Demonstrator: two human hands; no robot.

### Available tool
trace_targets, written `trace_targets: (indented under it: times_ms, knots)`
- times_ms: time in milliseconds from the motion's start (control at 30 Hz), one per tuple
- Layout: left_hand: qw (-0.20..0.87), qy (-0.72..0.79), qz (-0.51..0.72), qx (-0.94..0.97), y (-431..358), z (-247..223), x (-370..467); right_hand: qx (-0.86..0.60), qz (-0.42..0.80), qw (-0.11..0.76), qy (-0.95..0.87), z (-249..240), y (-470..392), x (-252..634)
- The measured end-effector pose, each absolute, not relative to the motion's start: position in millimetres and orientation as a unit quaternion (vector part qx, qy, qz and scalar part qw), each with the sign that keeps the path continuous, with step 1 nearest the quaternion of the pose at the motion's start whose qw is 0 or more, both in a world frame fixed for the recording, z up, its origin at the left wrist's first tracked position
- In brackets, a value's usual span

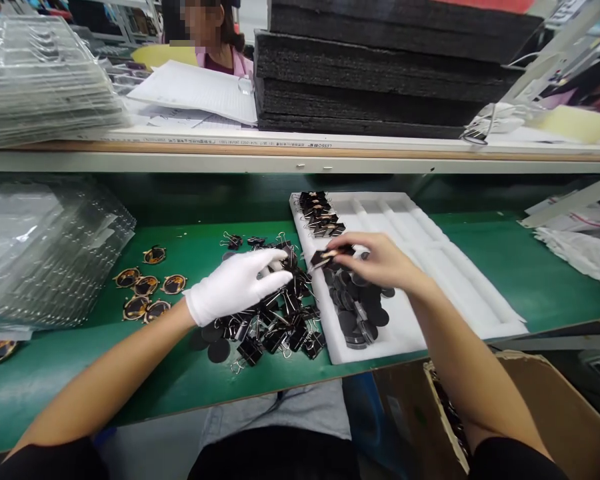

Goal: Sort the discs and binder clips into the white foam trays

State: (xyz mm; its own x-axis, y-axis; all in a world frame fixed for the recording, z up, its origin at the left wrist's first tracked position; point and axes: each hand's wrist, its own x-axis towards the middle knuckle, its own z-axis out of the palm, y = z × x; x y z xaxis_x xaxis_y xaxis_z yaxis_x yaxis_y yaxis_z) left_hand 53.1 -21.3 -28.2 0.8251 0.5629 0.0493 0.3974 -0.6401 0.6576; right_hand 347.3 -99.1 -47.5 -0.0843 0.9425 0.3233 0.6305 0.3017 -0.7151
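Note:
My left hand (243, 283), in a white glove, reaches over a heap of black binder clips (275, 327) on the green tabletop. Its thumb and fingers are apart at the heap's upper edge, near the clips; I see nothing firmly held. My bare right hand (375, 257) pinches a small piece with black binder clips (325, 256) on it, above the left edge of a white foam tray (410, 320). Beneath that hand, dark round discs (350, 300) lie piled in the tray. A column of clipped pieces (323, 213) fills the tray's far left compartment.
Several gold-rimmed round watch-like parts (146, 286) lie left of the clips. Stacked clear plastic trays (50, 253) stand at the far left. A shelf edge (230, 160) crosses behind, carrying black foam blocks (380, 80). An open cardboard box (545, 400) sits below right. Another person sits opposite.

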Motion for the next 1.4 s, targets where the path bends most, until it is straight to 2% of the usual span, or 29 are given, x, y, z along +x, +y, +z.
trace_targets:
  times_ms: [100,200,367,533,667,1000,1200,1400]
  knots:
    - [0.290,0.301,0.138,0.898,-13.6,-17.3,47.7,-0.621,0.109,0.420,-0.653,-57.5,-80.3,398.4]
    - [0.278,0.314,0.141,0.897,-7.9,-9.7,44.2,-0.638,0.106,0.408,-0.644,-75.2,-60.2,426.8]
    - [0.268,0.314,0.140,0.900,-6.0,-7.9,42.3,-0.631,0.094,0.343,-0.689,-103.6,-42.3,414.5]
    - [0.258,0.299,0.140,0.908,-2.5,-8.2,38.5,-0.643,0.043,0.319,-0.695,-115.9,-41.7,401.3]
    - [0.263,0.295,0.137,0.908,0.1,-5.0,36.5,-0.649,0.001,0.305,-0.698,-119.1,-42.1,400.2]
    - [0.232,0.293,0.119,0.920,10.4,8.8,20.7,-0.640,0.027,0.324,-0.696,-90.2,-61.2,433.8]
    - [0.138,0.330,0.034,0.933,24.1,27.0,-4.6,-0.661,0.043,0.258,-0.703,-95.8,-72.4,434.7]
    - [0.128,0.338,-0.022,0.932,22.1,31.5,-9.6,-0.644,-0.009,0.191,-0.741,-103.8,-49.9,406.0]
